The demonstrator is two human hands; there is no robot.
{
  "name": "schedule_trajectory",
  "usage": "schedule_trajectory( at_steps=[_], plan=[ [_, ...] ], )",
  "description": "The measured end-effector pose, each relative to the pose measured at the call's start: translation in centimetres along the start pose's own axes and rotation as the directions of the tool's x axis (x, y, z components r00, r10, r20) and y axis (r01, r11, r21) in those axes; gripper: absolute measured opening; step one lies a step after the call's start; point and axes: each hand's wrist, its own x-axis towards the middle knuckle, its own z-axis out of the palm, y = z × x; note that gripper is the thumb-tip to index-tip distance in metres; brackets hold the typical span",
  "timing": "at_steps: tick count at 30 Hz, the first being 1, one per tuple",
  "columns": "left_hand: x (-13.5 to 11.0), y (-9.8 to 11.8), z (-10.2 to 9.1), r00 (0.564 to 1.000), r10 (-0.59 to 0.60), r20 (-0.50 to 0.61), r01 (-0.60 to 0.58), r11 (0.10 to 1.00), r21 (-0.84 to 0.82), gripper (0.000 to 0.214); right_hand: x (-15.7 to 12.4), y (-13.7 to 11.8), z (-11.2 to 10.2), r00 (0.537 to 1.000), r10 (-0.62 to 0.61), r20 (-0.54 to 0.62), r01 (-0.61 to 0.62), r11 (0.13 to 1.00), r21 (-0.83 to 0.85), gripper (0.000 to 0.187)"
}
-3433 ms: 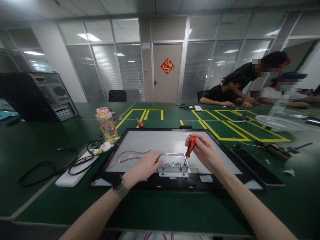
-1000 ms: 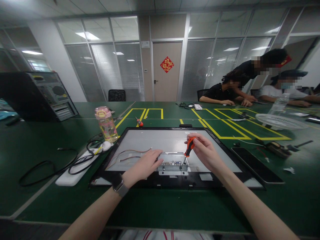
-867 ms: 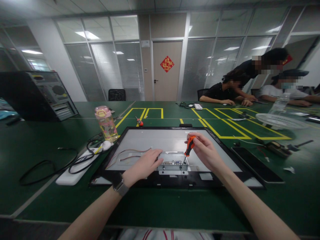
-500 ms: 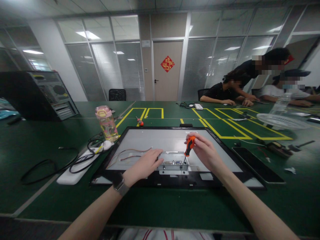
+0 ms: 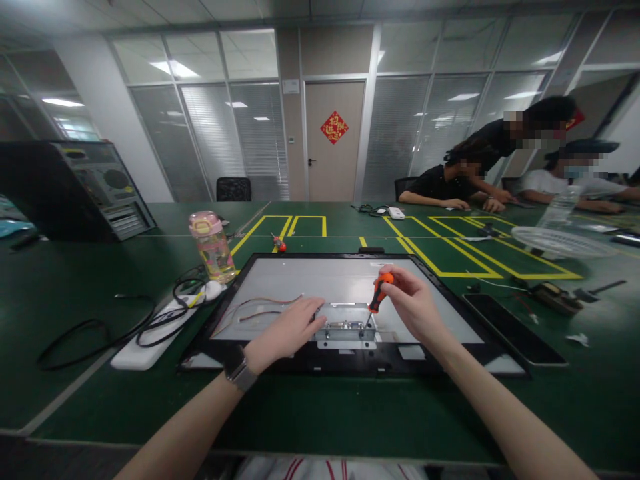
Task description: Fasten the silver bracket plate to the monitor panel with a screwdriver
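Observation:
A flat display panel [image 5: 280,277] with a black frame lies face down or open-backed on the green table; which, I cannot tell. A metal bracket [image 5: 345,335] with connectors sits near its front edge. My right hand [image 5: 413,303] grips an orange and black screwdriver [image 5: 381,291] by its handle. The tilted shaft points down, its tip at the bracket's right part. My left hand [image 5: 295,328] lies over the bracket's left end, fingers stretched out and thumb apart. Thin wires [image 5: 260,303] run across the panel beside it.
Left of the panel are a white power strip [image 5: 145,347] with black cable and a pink-lidded bottle [image 5: 213,247]. A computer case [image 5: 85,190] stands farther left. A dark phone-like slab [image 5: 515,330] lies on the right. Another screwdriver [image 5: 280,245] is behind the panel. Other people sit and lean at far right.
My right fingers have shifted round the screwdriver handle, and the handle leans slightly more to the right. The left hand stays in place on the bracket.

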Motion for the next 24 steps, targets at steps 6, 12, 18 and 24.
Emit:
schedule_trajectory(
  at_steps=[6,12,18,24],
  plan=[
    [-0.08,0.20,-0.24,1.000,0.005,-0.003,-0.005,1.000,-0.001,0.043,-0.05,-0.41,0.15,1.000,-0.022,0.016,0.022,0.999,-0.045,0.022],
    [-0.07,0.61,-0.56,1.000,-0.013,0.011,0.012,1.000,0.011,0.043,-0.08,-0.59,0.09,0.999,0.004,0.048,-0.004,1.000,-0.003,0.023],
    [0.02,0.56,-0.44,1.000,-0.012,0.008,0.012,1.000,0.011,0.042,-0.02,-0.31,0.11,1.000,-0.011,0.025,0.011,1.000,0.011,0.023],
    [-0.03,0.67,-0.56,1.000,-0.013,0.014,0.013,1.000,0.010,0.041,0.05,-0.27,0.01,1.000,-0.013,-0.008,0.013,1.000,-0.009,0.021]
  ],
)
